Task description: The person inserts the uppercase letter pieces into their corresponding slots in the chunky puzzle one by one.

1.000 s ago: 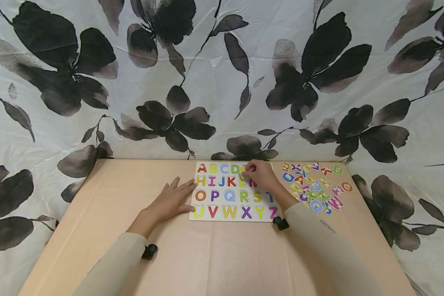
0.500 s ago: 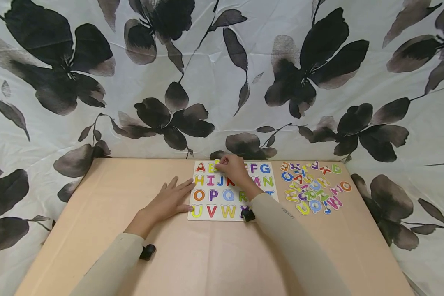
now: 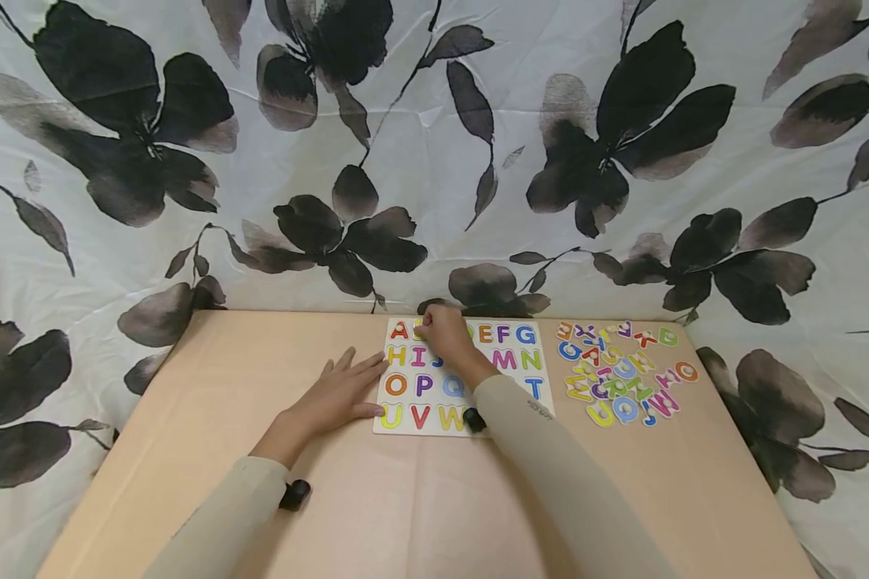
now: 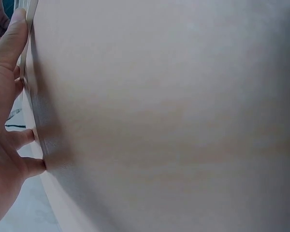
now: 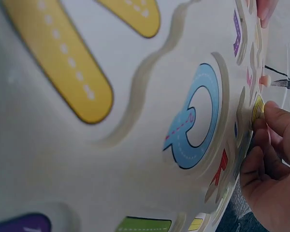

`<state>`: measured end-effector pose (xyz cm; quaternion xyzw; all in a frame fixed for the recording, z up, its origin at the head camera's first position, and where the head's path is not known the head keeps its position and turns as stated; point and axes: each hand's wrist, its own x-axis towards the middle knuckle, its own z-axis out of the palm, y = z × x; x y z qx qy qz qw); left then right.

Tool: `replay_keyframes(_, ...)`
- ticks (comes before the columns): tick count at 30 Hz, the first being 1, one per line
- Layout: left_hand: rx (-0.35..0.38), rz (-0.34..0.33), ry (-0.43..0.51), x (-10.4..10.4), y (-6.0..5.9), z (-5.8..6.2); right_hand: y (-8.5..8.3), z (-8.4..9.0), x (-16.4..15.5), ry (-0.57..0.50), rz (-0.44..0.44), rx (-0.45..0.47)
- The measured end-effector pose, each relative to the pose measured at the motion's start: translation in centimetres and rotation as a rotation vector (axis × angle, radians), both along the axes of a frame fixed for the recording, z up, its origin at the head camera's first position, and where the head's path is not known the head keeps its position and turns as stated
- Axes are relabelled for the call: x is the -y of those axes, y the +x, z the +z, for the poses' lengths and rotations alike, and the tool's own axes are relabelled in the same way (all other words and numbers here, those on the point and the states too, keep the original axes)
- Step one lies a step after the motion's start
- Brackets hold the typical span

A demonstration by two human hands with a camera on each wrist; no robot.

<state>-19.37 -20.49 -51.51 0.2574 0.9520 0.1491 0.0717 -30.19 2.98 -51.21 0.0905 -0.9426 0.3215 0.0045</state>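
Right hand (image 3: 445, 333), pinching a yellow letter (image 5: 257, 108), has been carried left to the puzzle board's (image 3: 543, 402) upper row; left hand (image 3: 340, 390) is kept flat, bracing it.

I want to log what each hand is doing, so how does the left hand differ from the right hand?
The left hand lies flat with straight fingers against the board's left edge; the right hand is curled, pinching a yellow piece at the top row. The left hand holds nothing; the right reaches across the board. Both wear beige sleeves.
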Motion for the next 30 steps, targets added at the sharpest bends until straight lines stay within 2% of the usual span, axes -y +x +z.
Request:
replay_keyframes(6, -0.009, -0.007, -0.001, -0.4, -0.1, 0.0, 0.0, 0.0, -0.2, 0.083, 0.005, 0.023)
replay_keyframes(13, -0.005, -0.01, 0.005, -0.7, -0.1, -0.1, 0.2, -0.2, -0.3, 0.12, 0.014, -0.011)
replay_keyframes(17, -0.004, -0.012, -0.001, -0.7, -0.1, -0.2, 0.5, -0.1, -0.5, 0.1, 0.014, -0.003)
replay_keyframes(23, 0.006, 0.003, -0.023, -0.6, -0.3, -0.2, 0.8, 0.5, -1.8, 0.002, 0.0, 0.044)
replay_keyframes(30, 0.02, 0.014, -0.024, -0.5, -0.4, 0.0, 1.6, 1.0, -4.8, -0.069, 0.072, 0.092)
